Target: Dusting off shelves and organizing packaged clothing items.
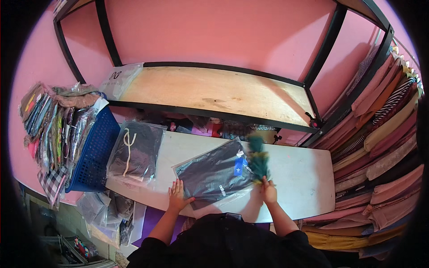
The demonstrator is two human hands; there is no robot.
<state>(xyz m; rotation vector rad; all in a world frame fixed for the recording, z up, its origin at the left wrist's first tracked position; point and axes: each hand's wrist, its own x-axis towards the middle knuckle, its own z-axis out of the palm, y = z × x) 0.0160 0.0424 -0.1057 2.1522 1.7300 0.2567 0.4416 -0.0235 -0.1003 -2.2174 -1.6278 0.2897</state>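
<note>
A dark garment in a clear plastic bag (pixel 211 174) lies slanted on the white tabletop, with a blue Adidas hang tag (pixel 238 166) near its right side. My left hand (pixel 179 197) rests flat at the bag's left edge, fingers spread, thumb on the plastic. In my right hand (pixel 269 191) is a dark green, fluffy duster (pixel 257 155) with yellowish bits, blurred by motion. It stands over the bag's right edge; whether it touches the plastic I cannot tell. Farther left lies a second bagged dark garment (pixel 137 150) with a pale drawstring.
A blue plastic basket (pixel 92 150) packed with bagged clothes stands at the table's left end. Behind the table runs a black-framed wooden shelf (pixel 214 90) with a plastic bag (pixel 122 80) on it. Many hanging garments (pixel 378 144) line the right side. Plastic bags (pixel 107 211) hang below the table's left front.
</note>
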